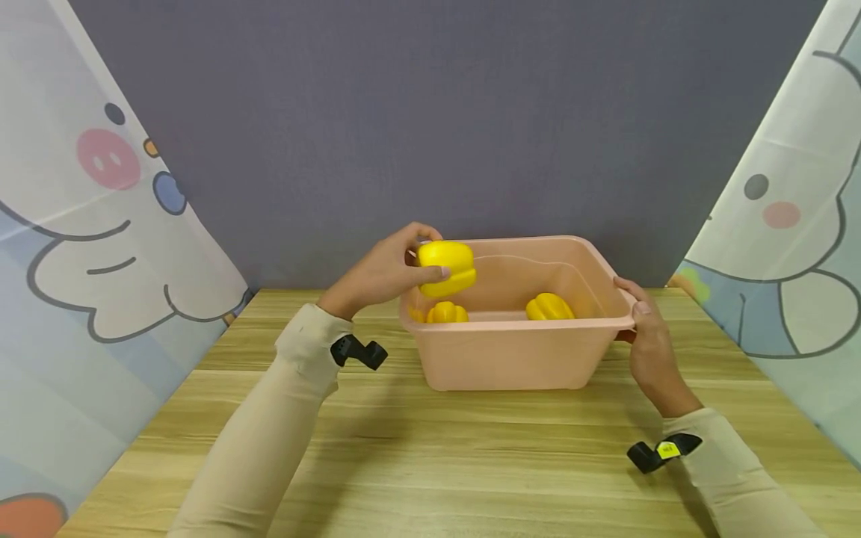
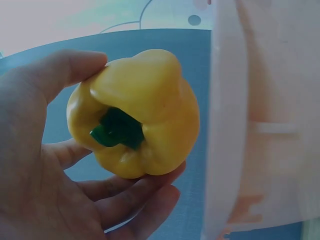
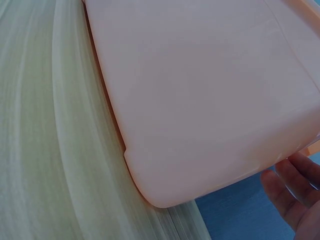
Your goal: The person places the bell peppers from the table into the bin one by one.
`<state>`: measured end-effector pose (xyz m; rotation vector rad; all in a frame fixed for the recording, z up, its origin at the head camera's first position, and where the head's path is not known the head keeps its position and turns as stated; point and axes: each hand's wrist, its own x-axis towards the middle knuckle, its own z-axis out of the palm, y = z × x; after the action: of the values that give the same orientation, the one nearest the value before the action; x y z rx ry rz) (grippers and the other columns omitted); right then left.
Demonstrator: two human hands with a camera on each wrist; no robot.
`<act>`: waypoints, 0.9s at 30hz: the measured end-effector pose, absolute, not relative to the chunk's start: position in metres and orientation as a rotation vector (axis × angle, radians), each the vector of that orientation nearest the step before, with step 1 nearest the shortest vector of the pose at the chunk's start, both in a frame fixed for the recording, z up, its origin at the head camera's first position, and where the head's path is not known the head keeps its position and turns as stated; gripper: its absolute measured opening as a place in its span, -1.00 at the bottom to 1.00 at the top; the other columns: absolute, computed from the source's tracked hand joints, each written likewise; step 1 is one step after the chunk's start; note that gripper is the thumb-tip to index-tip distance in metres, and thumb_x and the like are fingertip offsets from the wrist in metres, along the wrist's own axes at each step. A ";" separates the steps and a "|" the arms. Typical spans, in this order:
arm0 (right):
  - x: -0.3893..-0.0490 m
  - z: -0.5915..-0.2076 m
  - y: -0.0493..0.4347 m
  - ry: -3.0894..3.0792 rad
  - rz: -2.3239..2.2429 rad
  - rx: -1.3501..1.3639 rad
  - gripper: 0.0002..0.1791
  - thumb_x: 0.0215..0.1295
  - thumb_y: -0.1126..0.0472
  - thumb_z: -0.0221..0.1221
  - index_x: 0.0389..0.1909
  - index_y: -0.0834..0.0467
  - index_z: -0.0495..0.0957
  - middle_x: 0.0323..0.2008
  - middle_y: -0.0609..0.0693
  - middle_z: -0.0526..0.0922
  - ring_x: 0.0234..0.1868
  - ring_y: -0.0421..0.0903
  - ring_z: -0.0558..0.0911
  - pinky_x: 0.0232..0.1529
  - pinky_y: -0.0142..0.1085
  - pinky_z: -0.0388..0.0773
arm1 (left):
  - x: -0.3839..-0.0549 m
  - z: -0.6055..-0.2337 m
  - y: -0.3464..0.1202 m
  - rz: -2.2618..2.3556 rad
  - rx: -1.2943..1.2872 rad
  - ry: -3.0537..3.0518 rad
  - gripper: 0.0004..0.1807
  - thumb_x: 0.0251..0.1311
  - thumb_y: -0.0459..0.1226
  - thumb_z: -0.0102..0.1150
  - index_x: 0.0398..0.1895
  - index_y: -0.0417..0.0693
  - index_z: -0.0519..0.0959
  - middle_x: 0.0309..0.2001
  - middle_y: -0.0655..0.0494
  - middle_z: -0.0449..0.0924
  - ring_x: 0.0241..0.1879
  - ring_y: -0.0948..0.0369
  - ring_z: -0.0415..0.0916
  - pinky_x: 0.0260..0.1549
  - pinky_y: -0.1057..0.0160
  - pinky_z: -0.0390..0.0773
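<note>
A yellow bell pepper with a green stem is gripped by my left hand above the left end of a pink plastic bin. In the left wrist view the thumb lies on one side of the bell pepper and the fingers on the other. My right hand holds the bin's right rim, thumb on top and fingers beneath. Inside the bin, a yellow pepper lies at the left, partly hidden by the front wall, and another yellow pepper lies at the right.
The bin stands on a wood-grain table near its back edge. Behind rises a dark grey panel. Cartoon-printed curtains flank the table at the left and right.
</note>
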<state>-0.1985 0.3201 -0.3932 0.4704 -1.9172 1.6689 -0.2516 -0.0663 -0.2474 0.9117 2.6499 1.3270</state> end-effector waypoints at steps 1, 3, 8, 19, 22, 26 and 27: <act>-0.198 -0.393 0.320 -1.914 1.673 0.474 -0.45 0.64 0.05 -0.32 0.45 0.21 0.30 0.12 0.07 0.41 -0.15 -0.16 0.47 -0.24 -0.51 0.50 | -0.252 -0.246 -0.065 1.316 0.920 2.648 -0.49 0.23 -0.05 0.35 0.19 0.12 0.40 -0.01 0.05 0.54 -0.14 0.06 0.56 -0.18 0.10 0.59; -0.198 -0.393 0.320 -1.905 1.684 0.475 -0.45 0.64 0.05 -0.32 0.45 0.21 0.30 0.11 0.07 0.42 -0.15 -0.16 0.47 -0.25 -0.51 0.51 | -0.254 -0.244 -0.064 1.296 0.937 2.637 -0.49 0.23 -0.06 0.35 0.19 0.12 0.40 0.00 0.05 0.54 -0.13 0.07 0.57 -0.18 0.09 0.59; -0.198 -0.393 0.321 -1.917 1.664 0.465 -0.45 0.64 0.04 -0.32 0.45 0.19 0.31 0.10 0.07 0.42 -0.16 -0.16 0.47 -0.24 -0.51 0.51 | -0.259 -0.238 -0.061 1.274 0.971 2.577 -0.47 0.23 -0.09 0.35 0.21 0.07 0.39 0.00 -0.01 0.53 -0.08 0.06 0.57 -0.10 0.00 0.57; -0.198 -0.392 0.321 -1.919 1.655 0.470 -0.46 0.64 0.06 -0.32 0.45 0.17 0.32 0.11 0.05 0.42 -0.16 -0.16 0.48 -0.25 -0.51 0.51 | -0.270 -0.235 -0.055 1.266 1.063 2.465 -0.51 0.22 -0.11 0.38 0.15 0.08 0.41 -0.02 0.01 0.58 -0.08 0.07 0.61 -0.03 -0.03 0.57; -0.198 -0.392 0.320 -1.917 1.658 0.464 -0.46 0.64 0.05 -0.32 0.44 0.17 0.32 0.11 0.04 0.42 -0.16 -0.16 0.48 -0.25 -0.51 0.51 | -0.273 -0.235 -0.052 1.266 1.071 2.430 -0.49 0.21 -0.09 0.38 0.16 0.09 0.41 0.00 0.02 0.59 -0.05 0.07 0.61 0.05 -0.12 0.52; -0.198 -0.392 0.320 -1.909 1.667 0.464 -0.46 0.64 0.05 -0.31 0.44 0.19 0.32 0.10 0.03 0.43 -0.17 -0.17 0.49 -0.26 -0.51 0.51 | -0.276 -0.233 -0.048 1.248 1.054 2.426 -0.49 0.21 -0.08 0.37 0.16 0.11 0.41 0.01 0.06 0.61 -0.03 0.10 0.61 0.08 -0.01 0.51; -0.198 -0.392 0.320 -1.912 1.663 0.463 -0.46 0.64 0.05 -0.31 0.44 0.20 0.32 0.10 0.03 0.43 -0.17 -0.17 0.49 -0.26 -0.52 0.51 | -0.277 -0.232 -0.047 1.248 1.053 2.425 -0.50 0.22 -0.09 0.37 0.16 0.10 0.41 0.00 0.06 0.61 -0.04 0.10 0.61 0.08 0.02 0.51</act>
<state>-0.1981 0.3197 -0.3923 0.4630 -1.9119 1.6628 -0.2768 -0.0472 -0.2319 1.0530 2.4250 1.2480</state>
